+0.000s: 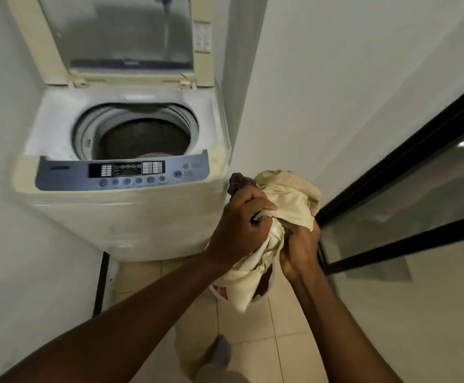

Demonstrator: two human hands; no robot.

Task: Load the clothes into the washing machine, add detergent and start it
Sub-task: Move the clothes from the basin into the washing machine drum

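Note:
A cream top-loading washing machine (pixel 125 217) stands against the wall with its lid (pixel 120 37) raised. Its drum (pixel 142 136) looks dark and open. A blue-grey control panel (pixel 123 172) runs along the front. To the right of the machine, at about panel height, both hands clutch a bundle of clothes (pixel 289 200): pale yellow fabric, a beige knit piece and a dark maroon piece. My left hand (pixel 239 225) grips the bundle from the left. My right hand (pixel 300 244) grips it from below on the right.
White walls close in on the left and behind the machine. A black-framed glass door (pixel 407 194) runs along the right. A white container with red print (pixel 221 291) sits on the tiled floor (pixel 266 341) under the bundle. My foot (pixel 219 352) shows at the bottom.

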